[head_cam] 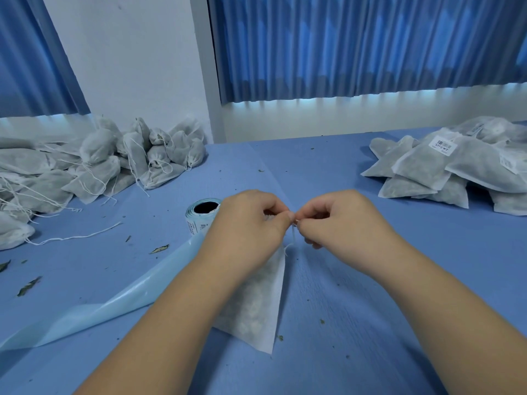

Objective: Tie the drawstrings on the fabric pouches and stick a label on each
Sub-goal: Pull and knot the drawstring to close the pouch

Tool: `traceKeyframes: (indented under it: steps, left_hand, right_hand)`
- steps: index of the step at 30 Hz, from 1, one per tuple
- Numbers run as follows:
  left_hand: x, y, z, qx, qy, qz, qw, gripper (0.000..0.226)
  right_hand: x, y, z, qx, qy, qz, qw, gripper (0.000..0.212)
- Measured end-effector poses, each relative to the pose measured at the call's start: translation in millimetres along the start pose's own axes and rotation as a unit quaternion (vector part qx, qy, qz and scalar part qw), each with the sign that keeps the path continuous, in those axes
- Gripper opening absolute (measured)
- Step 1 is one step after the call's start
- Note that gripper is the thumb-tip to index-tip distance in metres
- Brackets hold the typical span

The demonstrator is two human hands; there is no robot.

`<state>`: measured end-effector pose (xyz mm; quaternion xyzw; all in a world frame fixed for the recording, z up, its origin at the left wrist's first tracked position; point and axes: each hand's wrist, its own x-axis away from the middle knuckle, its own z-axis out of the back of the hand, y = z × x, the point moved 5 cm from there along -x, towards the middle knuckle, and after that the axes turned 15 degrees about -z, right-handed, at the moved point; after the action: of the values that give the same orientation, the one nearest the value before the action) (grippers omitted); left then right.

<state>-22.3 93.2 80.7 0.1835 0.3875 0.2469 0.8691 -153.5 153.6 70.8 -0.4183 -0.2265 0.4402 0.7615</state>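
Work surface: a blue table [356,295]. A heap of unlabelled pouches [85,166] sits at its far left with strings loose, and a stack of labelled pouches [456,166] at its far right.

Item in hand: one fabric pouch [256,303], lying on the table and partly hidden by the left forearm. Its mouth is towards the hands and one corner towards the person. No label is seen on it. A backing strip [114,303] trails off to the left from the label roll [199,218], which stands just beside the left hand. The drawstring [293,235] rises from the pouch mouth to where the fingertips meet.

Step judged in hand: tying the knot. To do it well:
- draw the mouth fully closed first
- seat the knot down against the gathered fabric
- pull the two ends apart evenly (the string looks thin; a jerk could snap it or tear the cloth)

The label comes after.

Hands: the left hand [251,223] and right hand [342,220] are held just above the table, knuckles up and fingers curled. Each pinches the string between thumb and forefinger, the two pinches touching or nearly so. The forearms converge on that point. The fingers hide whether a knot is formed yet
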Motion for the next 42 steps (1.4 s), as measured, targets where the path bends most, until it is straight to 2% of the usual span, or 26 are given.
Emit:
traceKeyframes:
  steps: [4, 8, 12, 20, 23, 26, 29, 33, 36, 42]
  left_hand:
    - [0.4, -5.1, 2.5, 0.08, 0.018, 0.054, 0.995, 0.018]
    - [1.1, -5.8, 1.1, 0.173, 0.005, 0.088, 0.981, 0.019]
    - [4.0, -7.5, -2.5, 0.267, -0.019, 0.141, 0.953, 0.026]
    - [8.2, -9.1, -11.2, 0.409, -0.065, 0.201, 0.888, 0.02]
    - [9.1, -12.1, -12.3, 0.412, -0.075, 0.214, 0.882, 0.016]
    - [10.1, -13.2, -13.0, 0.408, -0.058, 0.226, 0.883, 0.015]
    - [10.4, -12.2, -14.1, 0.416, -0.037, 0.224, 0.881, 0.024]
    - [9.4, -12.1, -12.4, 0.41, -0.011, 0.22, 0.885, 0.021]
    - [9.2, -13.2, -10.1, 0.402, 0.003, 0.222, 0.888, 0.026]
    - [7.7, -10.7, -9.6, 0.382, 0.013, 0.21, 0.9, 0.044]
  right_hand:
    - [0.9, -0.7, 0.6, -0.067, -0.034, -0.025, 0.997, 0.012]
    - [2.4, -2.7, 0.5, -0.122, -0.062, -0.032, 0.99, 0.011]
    - [4.2, -4.9, 1.1, -0.162, -0.084, -0.034, 0.983, 0.009]
    - [4.7, -6.7, 0.0, -0.188, -0.103, -0.025, 0.976, 0.011]
    - [4.9, -8.5, 1.7, -0.168, -0.073, -0.002, 0.983, 0.013]
    - [5.1, -9.8, 3.6, -0.074, 0.007, 0.041, 0.996, 0.015]
    - [9.2, -13.9, 4.4, -0.008, 0.064, 0.099, 0.993, 0.015]
    - [13.1, -16.2, 9.1, -0.021, 0.078, 0.121, 0.989, 0.004]
    - [15.8, -18.7, 13.2, -0.048, 0.09, 0.126, 0.987, 0.01]
    - [16.7, -18.0, 8.6, -0.012, 0.092, 0.137, 0.986, 0.01]
